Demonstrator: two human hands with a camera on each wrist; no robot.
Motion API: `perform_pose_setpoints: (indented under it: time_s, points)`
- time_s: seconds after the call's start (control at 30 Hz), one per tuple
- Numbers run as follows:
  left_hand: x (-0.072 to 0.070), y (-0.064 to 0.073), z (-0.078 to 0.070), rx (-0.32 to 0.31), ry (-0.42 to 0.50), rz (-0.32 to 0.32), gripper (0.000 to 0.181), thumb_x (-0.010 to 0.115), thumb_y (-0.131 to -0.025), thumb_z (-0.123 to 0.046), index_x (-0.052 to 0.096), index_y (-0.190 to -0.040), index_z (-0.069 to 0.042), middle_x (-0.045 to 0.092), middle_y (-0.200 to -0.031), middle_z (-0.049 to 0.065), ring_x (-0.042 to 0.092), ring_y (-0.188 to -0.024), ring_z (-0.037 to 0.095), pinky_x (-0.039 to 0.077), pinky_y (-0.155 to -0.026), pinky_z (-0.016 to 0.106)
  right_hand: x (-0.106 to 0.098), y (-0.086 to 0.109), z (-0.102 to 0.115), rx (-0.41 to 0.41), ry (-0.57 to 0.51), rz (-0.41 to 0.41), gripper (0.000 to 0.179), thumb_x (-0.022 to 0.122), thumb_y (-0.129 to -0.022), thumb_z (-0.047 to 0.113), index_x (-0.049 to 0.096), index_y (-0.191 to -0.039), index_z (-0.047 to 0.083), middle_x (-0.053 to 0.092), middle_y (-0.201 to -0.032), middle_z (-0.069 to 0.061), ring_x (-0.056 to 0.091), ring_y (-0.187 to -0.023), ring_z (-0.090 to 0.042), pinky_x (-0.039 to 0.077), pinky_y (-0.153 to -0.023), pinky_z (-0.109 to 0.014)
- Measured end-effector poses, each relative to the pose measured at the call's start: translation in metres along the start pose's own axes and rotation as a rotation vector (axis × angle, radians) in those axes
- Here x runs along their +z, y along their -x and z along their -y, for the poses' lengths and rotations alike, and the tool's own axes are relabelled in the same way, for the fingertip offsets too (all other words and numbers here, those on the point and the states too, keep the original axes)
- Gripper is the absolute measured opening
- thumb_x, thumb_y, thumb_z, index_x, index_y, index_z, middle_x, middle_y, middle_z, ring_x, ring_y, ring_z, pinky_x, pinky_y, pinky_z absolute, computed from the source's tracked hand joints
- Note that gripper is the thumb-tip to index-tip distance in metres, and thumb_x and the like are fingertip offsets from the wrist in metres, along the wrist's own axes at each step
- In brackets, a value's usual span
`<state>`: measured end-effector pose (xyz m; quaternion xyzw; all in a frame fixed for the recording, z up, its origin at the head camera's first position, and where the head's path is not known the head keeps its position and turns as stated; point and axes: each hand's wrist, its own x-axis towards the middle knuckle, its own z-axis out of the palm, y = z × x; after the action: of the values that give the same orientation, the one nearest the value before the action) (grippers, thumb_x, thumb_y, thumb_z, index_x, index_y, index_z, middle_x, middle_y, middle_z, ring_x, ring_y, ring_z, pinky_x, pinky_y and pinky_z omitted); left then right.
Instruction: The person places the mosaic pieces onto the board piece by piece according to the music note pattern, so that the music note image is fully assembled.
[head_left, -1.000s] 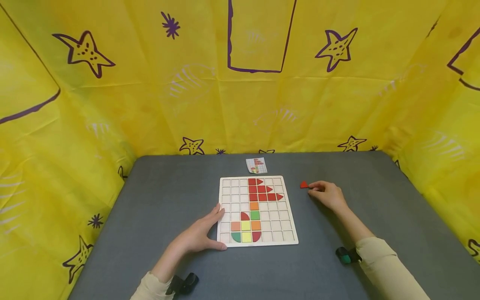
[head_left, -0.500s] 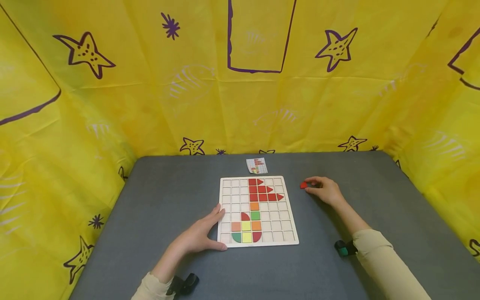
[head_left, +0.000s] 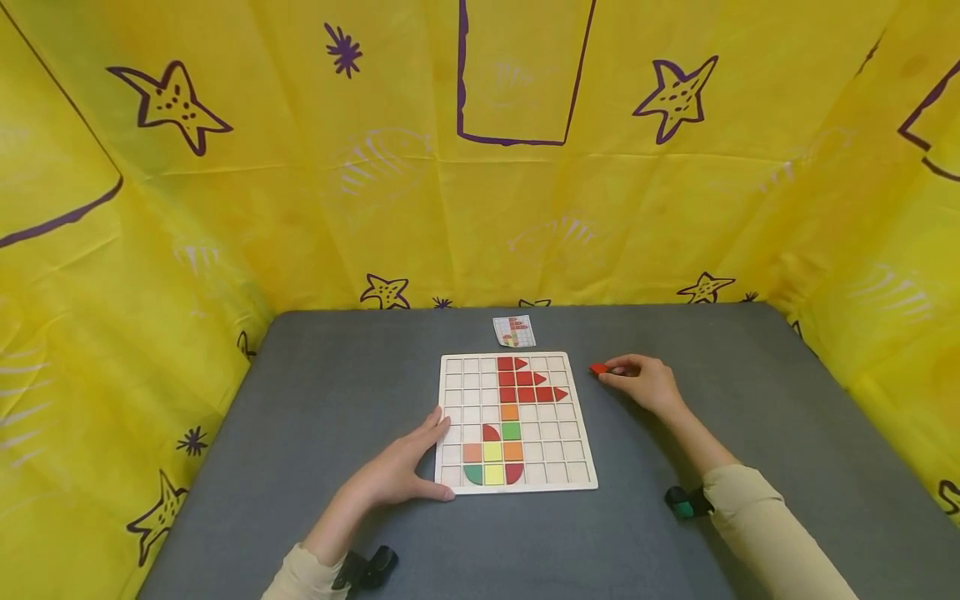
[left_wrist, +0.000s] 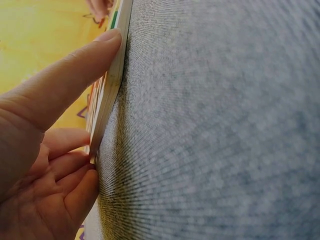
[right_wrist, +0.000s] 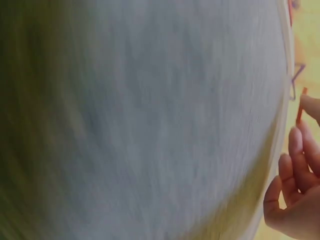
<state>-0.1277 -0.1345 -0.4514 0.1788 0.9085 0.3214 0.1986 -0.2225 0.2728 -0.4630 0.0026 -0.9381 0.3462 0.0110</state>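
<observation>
A pale gridded board (head_left: pixel 555 467) lies on the grey table with coloured tiles set in its squares: red squares and triangles at the top, orange, green, yellow and red ones below. My left hand (head_left: pixel 401 467) rests against its near left corner, thumb at the front edge, fingers spread along the left edge. In the left wrist view the thumb (left_wrist: pixel 75 75) presses on the board's rim (left_wrist: pixel 107 100). To the right of the board my right hand (head_left: pixel 647 385) pinches a small red tile (head_left: pixel 597 368) between thumb and fingertips. Edge-on, the tile (right_wrist: pixel 301 106) looks thin in the right wrist view.
A small paper card (head_left: pixel 513 331) with a printed coloured pattern lies behind the board. Yellow cloth (head_left: pixel 420 208) with starfish drawings hangs around the back and sides of the table (head_left: pixel 337 367). Dark wrist cameras are strapped at both sleeves.
My right hand has shifted slightly left toward the board, bringing the red tile with it, off the spot where it lay. My left hand and the board stay put.
</observation>
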Motion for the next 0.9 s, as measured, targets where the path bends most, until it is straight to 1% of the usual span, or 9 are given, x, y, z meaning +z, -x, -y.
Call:
perform_pose_setpoints:
  time_s: [0.13,0.3,0.43,0.6,0.73,0.77,0.83,0.9]
  points:
    - [0.000,0.000,0.000,-0.002,0.007,0.002,0.103,0.083,-0.067,-0.042,0.028,-0.150,-0.013,0.013,-0.160,0.006,0.022,-0.144,0.031,0.030,-0.109,0.054,0.009,0.006,0.012,0.027,-0.102,0.016,0.043,0.074,-0.078,0.046,0.071,-0.106,0.013,0.071,-0.096,-0.005,0.059,-0.083,-0.017,0.044,-0.072,-0.028]
    - [0.001,0.000,0.001,-0.007,0.010,0.003,0.103,0.083,-0.067,-0.042,0.028,-0.150,-0.013,0.013,-0.160,0.005,0.021,-0.145,0.030,0.029,-0.109,0.054,0.022,0.014,0.034,0.044,-0.208,0.083,0.042,0.075,-0.078,0.045,0.070,-0.106,0.015,0.070,-0.097,-0.003,0.057,-0.085,-0.017,0.044,-0.069,-0.026]
    - [0.002,0.000,0.002,-0.015,0.013,0.005,0.104,0.083,-0.067,-0.042,0.028,-0.150,-0.015,0.012,-0.160,0.003,0.021,-0.145,0.029,0.029,-0.109,0.054,0.034,0.020,0.055,0.024,-0.250,0.139,0.038,0.077,-0.077,0.041,0.071,-0.106,0.016,0.068,-0.093,-0.002,0.055,-0.086,-0.019,0.043,-0.069,-0.028]
    - [0.002,0.000,0.002,-0.022,0.020,0.011,0.103,0.083,-0.067,-0.043,0.028,-0.150,-0.017,0.012,-0.160,0.002,0.021,-0.145,0.029,0.029,-0.109,0.054,0.049,0.029,0.078,-0.043,-0.293,0.218,0.035,0.078,-0.077,0.038,0.072,-0.103,0.015,0.067,-0.087,0.000,0.054,-0.084,-0.019,0.042,-0.069,-0.029]
    - [0.001,0.000,0.001,-0.024,0.020,0.016,0.103,0.082,-0.067,-0.043,0.027,-0.150,-0.016,0.012,-0.160,0.003,0.021,-0.145,0.029,0.029,-0.109,0.054,0.062,0.036,0.093,-0.087,-0.291,0.286,0.028,0.078,-0.076,0.037,0.072,-0.098,0.020,0.066,-0.087,0.004,0.055,-0.085,-0.017,0.043,-0.072,-0.029]
    - [0.001,0.000,0.001,-0.024,0.018,0.015,0.103,0.082,-0.068,-0.043,0.027,-0.150,-0.016,0.012,-0.160,0.003,0.021,-0.145,0.029,0.030,-0.109,0.054,0.066,0.038,0.097,-0.102,-0.277,0.302,0.026,0.078,-0.076,0.037,0.072,-0.096,0.022,0.066,-0.088,0.006,0.055,-0.086,-0.016,0.044,-0.073,-0.030]
    - [0.000,0.000,0.000,-0.024,0.015,0.014,0.103,0.082,-0.067,-0.043,0.028,-0.150,-0.016,0.012,-0.160,0.004,0.022,-0.145,0.030,0.030,-0.109,0.054,0.073,0.039,0.102,-0.155,-0.224,0.319,0.023,0.079,-0.074,0.038,0.071,-0.092,0.026,0.066,-0.087,0.010,0.054,-0.085,-0.013,0.043,-0.074,-0.029]
    - [0.000,0.000,0.000,-0.029,0.010,0.017,0.103,0.082,-0.067,-0.044,0.028,-0.150,-0.016,0.013,-0.160,0.004,0.022,-0.145,0.030,0.029,-0.109,0.055,0.080,0.039,0.108,-0.216,-0.176,0.334,0.021,0.080,-0.074,0.038,0.072,-0.089,0.028,0.066,-0.086,0.014,0.054,-0.083,-0.012,0.044,-0.072,-0.028]
